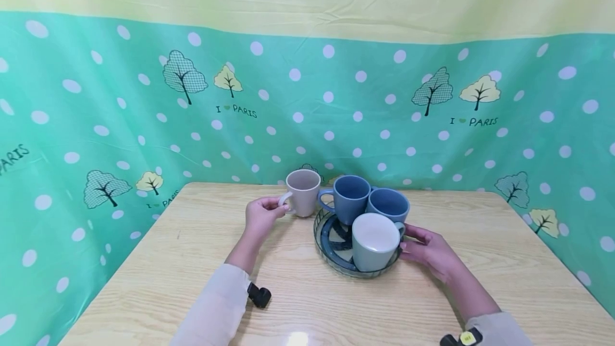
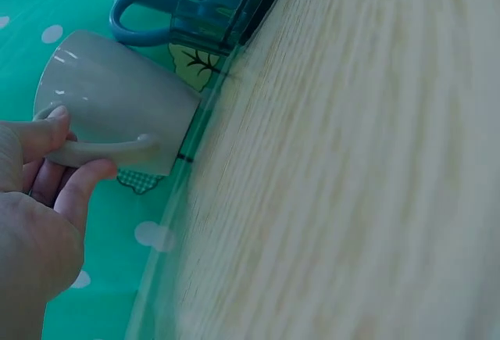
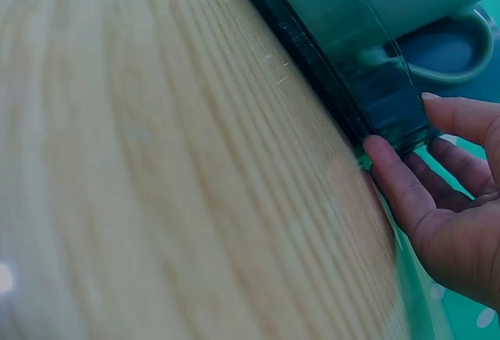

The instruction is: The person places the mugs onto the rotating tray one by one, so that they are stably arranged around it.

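My left hand (image 1: 261, 219) pinches the handle of a pale grey mug (image 1: 305, 196), thumb on one side and fingers on the other. This mug stands upright just left of a round clear glass tray (image 1: 336, 267) with a dark spoked base. At the tray's right side, my right hand (image 1: 432, 254) grips the wall; in the right wrist view its fingers (image 3: 402, 180) are at the base edge and the thumb is near the rim. Inside the tray stand a pale green mug (image 1: 367, 252) at the front and two blue mugs, one behind left (image 1: 353, 207) and one behind right (image 1: 390, 206).
The wooden table (image 1: 307, 308) extends on both sides and in front of the tray. Close behind the mugs hangs a green dotted cloth (image 1: 269, 138) with printed trees. A small black device (image 1: 259, 296) is strapped at the left wrist, another (image 1: 461, 338) at the right.
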### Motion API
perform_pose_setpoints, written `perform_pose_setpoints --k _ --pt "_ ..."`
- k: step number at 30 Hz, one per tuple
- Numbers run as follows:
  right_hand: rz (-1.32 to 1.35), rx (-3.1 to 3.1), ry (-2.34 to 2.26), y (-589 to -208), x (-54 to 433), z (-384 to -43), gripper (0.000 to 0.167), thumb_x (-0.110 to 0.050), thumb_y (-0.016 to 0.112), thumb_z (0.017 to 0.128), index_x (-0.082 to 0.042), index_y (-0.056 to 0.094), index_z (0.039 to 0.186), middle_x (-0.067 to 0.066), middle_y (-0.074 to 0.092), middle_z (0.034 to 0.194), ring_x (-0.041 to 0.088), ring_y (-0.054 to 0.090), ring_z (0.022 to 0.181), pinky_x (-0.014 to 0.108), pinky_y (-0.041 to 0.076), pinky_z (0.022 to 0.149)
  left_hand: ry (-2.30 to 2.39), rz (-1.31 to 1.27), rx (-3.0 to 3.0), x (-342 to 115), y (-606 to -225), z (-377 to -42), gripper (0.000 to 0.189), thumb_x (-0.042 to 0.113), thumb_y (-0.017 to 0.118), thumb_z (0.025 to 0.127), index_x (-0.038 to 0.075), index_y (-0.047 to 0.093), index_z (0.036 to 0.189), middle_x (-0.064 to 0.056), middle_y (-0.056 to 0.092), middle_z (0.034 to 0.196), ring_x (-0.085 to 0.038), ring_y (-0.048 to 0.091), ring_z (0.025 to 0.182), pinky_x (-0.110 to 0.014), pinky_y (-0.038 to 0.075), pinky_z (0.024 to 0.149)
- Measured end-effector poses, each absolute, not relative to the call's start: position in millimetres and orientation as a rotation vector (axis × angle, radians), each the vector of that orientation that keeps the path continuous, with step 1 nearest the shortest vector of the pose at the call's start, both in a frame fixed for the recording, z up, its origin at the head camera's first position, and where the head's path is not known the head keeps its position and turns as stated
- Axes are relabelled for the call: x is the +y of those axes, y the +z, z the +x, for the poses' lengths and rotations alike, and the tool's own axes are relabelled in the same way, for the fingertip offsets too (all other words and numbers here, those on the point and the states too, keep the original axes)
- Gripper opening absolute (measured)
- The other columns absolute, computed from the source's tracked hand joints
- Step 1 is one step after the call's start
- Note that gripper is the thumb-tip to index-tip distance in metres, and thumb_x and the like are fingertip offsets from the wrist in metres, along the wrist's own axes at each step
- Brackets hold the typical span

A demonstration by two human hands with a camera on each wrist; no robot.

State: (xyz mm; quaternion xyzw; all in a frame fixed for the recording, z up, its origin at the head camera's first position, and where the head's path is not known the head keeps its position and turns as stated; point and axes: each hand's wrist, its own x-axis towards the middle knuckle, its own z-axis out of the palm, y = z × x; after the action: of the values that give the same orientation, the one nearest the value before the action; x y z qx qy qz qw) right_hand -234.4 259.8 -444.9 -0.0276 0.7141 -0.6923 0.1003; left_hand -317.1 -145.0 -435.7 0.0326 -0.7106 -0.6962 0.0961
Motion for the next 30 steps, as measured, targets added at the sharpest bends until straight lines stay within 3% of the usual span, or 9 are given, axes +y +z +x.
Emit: perform_pose_setpoints --k 30 --pt "-0.105 2.105 -2.056 -442 258 -233 0.071 0.003 0.063 0.090 0.010 0.023 0.148 0.033 0.025 0.151 0.022 0.063 0.108 0.041 0.054 0.092 -2.091 0.100 -2.102 -160 -422 -294 0.026 -0.001 0.080 0.077 -0.005 0.071 0.100 -0.013 0.070 0.086 -0.017 0.067 0.077 -0.028 0.060 0.075"
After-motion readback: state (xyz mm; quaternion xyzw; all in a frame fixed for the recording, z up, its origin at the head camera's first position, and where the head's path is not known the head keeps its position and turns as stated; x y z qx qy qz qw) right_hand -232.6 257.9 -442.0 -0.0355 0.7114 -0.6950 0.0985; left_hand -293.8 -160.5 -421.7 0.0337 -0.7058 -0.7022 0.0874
